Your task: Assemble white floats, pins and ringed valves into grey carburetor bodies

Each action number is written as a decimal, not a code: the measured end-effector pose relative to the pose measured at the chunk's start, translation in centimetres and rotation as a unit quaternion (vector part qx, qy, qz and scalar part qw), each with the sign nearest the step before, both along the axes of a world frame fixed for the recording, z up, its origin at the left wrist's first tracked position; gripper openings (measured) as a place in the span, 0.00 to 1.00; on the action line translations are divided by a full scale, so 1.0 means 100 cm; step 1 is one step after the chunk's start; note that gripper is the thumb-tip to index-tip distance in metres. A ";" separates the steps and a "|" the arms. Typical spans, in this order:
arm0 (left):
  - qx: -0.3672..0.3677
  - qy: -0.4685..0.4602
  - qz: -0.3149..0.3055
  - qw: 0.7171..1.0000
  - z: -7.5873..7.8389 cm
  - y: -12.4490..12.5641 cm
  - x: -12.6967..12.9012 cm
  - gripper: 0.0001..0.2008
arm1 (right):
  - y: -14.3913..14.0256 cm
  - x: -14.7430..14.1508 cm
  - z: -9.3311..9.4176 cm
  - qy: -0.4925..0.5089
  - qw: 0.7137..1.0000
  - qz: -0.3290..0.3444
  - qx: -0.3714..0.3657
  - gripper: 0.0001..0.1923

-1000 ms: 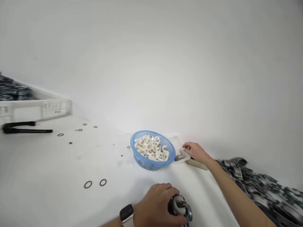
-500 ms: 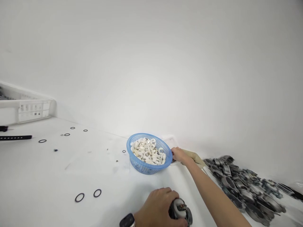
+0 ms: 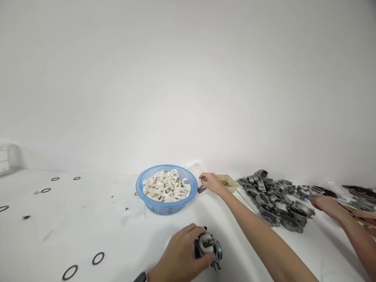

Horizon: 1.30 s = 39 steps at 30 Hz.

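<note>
My left hand point(image 3: 183, 250) is closed around a grey metal carburetor point(image 3: 219, 250), low in the middle of the view. A white plastic float point(image 3: 205, 247) with some brass-coloured metal shows in its open side. Farther off, my right hand point(image 3: 210, 182) hangs over a white tray point(image 3: 195, 167) just right of the blue basket. Its fingertips are drawn together; whatever they hold is too small to make out. Small dark metal parts point(image 3: 201, 189) lie in the tray under the fingers. The blue basket point(image 3: 166, 208) is heaped with white C-shaped floats point(image 3: 167, 186).
A beige container point(image 3: 230, 181) stands beyond my right wrist. Farther right lies a pile of carburetors point(image 3: 273, 199), with a co-worker's hand point(image 3: 326, 205) beside it. Black rubber rings point(image 3: 98, 258) are scattered on the white tabletop point(image 3: 111, 227). A white crate point(image 3: 4, 158) stands far left.
The view has swung right, bringing a co-worker's hands into sight. My right hand has lifted slightly off the tray, its fingertips now visible. My left hand still holds the carburetor.
</note>
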<state>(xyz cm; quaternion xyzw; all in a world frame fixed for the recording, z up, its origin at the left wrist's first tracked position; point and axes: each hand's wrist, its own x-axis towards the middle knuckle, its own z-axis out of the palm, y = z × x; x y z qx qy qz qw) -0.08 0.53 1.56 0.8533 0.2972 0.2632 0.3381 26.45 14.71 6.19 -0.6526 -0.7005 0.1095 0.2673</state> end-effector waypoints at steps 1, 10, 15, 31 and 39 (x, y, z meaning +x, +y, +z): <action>-0.005 -0.005 -0.001 1.000 0.000 0.000 0.001 0.18 | -0.006 0.000 0.000 0.032 0.999 0.005 0.003 0.12; -0.074 -0.037 0.006 0.997 0.007 0.001 0.010 0.13 | -0.133 -0.003 -0.032 0.344 0.928 0.121 -0.080 0.16; -0.122 -0.008 0.016 0.992 0.003 0.002 0.013 0.17 | -0.163 -0.010 -0.046 0.460 0.867 0.141 -0.129 0.15; -0.040 -0.028 -0.003 0.999 0.001 0.001 0.012 0.10 | -0.177 -0.036 -0.041 0.513 0.846 0.089 -0.116 0.21; 0.015 -0.053 0.011 0.998 -0.003 -0.002 0.013 0.12 | -0.177 -0.033 -0.041 0.475 0.867 0.097 -0.115 0.18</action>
